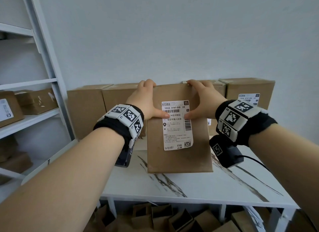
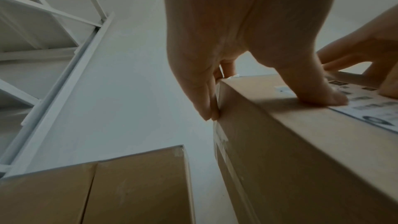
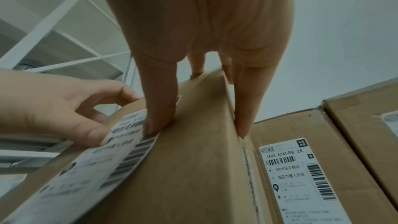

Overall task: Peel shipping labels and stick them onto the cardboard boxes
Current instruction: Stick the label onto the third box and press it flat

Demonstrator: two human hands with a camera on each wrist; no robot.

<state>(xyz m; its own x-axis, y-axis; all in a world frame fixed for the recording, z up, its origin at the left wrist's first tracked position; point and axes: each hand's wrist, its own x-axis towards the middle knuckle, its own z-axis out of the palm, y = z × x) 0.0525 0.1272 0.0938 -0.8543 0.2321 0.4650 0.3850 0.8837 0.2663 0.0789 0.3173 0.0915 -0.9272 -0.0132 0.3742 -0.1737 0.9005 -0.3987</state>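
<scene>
A brown cardboard box [image 1: 179, 159] stands tilted on the marble table [image 1: 198, 185], its broad face toward me. A white shipping label [image 1: 177, 128] with barcodes lies on that face. My left hand [image 1: 151, 100] grips the box's upper left corner, fingers curled over the edge, thumb pressing the label's left side. My right hand [image 1: 200, 100] grips the upper right corner the same way, thumb on the label's right edge. In the left wrist view my left hand [image 2: 237, 57] holds the box [image 2: 301, 159]. In the right wrist view my right hand's thumb [image 3: 159, 118] presses the label [image 3: 90, 173].
A row of cardboard boxes [image 1: 86, 110] lines the wall behind; the boxes on the right carry labels [image 1: 248, 97] [image 3: 299, 176]. A white shelf rack [image 1: 29, 119] with boxes stands at the left. Flattened cartons [image 1: 155, 218] lie under the table.
</scene>
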